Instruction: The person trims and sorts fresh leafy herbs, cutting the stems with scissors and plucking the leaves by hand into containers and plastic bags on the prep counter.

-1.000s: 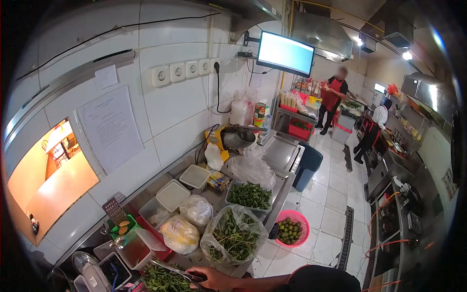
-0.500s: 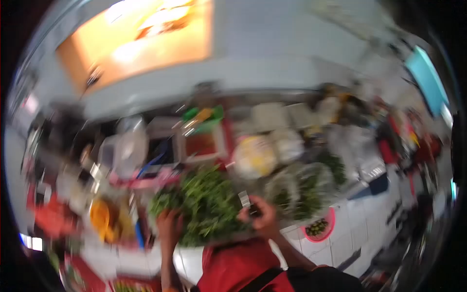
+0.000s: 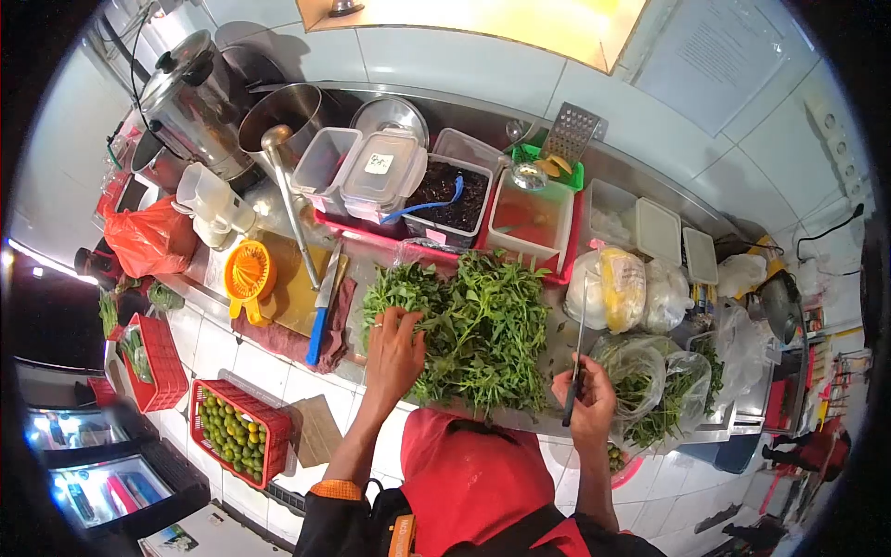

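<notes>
A large pile of leafy greens (image 3: 501,325) lies on the steel counter in front of me. My left hand (image 3: 394,351) is at the pile's left side, its bent fingers closed on some of the stems and leaves. To the right of the pile, my right hand (image 3: 588,395) is closed around the dark handle of a knife (image 3: 581,334). The narrow blade points up and away from me, apart from the greens. A second knife with a blue handle (image 3: 317,336) lies on a cutting board (image 3: 295,288) at the left, beside an orange citrus juicer (image 3: 249,276).
Lidded plastic containers (image 3: 383,176), a ladle (image 3: 295,204) and a grater (image 3: 573,136) stand along the back. Clear bags of greens (image 3: 664,381) sit at the right. On the floor, a red crate (image 3: 278,432) holds small green citrus fruits.
My view has turned left and sharpened, so the counter items appear shifted. The knife's blade now stands clear in my right hand, away from the pile. My left hand stays at the greens.
</notes>
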The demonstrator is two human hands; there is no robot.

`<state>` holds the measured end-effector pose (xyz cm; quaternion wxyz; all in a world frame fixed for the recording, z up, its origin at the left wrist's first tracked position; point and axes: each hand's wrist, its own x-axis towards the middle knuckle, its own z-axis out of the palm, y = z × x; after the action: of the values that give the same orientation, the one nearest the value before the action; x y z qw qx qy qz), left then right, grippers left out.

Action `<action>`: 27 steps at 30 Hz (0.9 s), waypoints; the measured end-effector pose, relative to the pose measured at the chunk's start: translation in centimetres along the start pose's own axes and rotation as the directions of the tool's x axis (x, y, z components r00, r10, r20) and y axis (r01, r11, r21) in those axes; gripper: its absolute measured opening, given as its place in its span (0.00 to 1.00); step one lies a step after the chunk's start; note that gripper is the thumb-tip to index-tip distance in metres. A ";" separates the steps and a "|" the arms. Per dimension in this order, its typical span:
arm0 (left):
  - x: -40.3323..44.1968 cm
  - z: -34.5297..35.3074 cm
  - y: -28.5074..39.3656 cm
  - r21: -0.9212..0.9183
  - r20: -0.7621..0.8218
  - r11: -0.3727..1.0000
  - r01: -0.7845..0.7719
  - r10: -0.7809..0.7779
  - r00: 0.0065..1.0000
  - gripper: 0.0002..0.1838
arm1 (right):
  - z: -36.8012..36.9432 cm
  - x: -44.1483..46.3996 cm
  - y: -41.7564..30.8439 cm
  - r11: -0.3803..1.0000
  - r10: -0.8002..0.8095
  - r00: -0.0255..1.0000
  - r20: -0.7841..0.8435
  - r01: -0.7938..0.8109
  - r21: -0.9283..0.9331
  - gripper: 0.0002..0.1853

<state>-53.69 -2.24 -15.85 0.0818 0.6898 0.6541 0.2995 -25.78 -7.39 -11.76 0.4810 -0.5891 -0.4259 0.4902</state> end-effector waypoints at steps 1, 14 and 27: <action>0.1 0.3 0.3 -0.004 0.001 1.000 -0.004 0.004 1.000 0.11 | -0.1 0.0 0.1 1.000 -0.003 1.000 0.001 0.002 0.028 0.26; 1.3 -0.8 3.0 -0.662 0.364 0.651 0.373 -0.156 0.918 0.04 | -1.1 -1.7 -1.0 0.999 -0.028 0.998 -0.065 0.027 -0.024 0.26; 5.6 -2.7 8.8 -0.883 0.329 0.326 0.339 -0.086 0.940 0.15 | -3.2 -4.0 -3.1 0.997 -0.046 0.998 -0.042 0.048 0.055 0.30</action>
<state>-47.82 1.20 -7.49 0.5684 0.4572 0.4399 0.5238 -23.30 -11.20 -7.85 0.5174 -0.5751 -0.4158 0.4782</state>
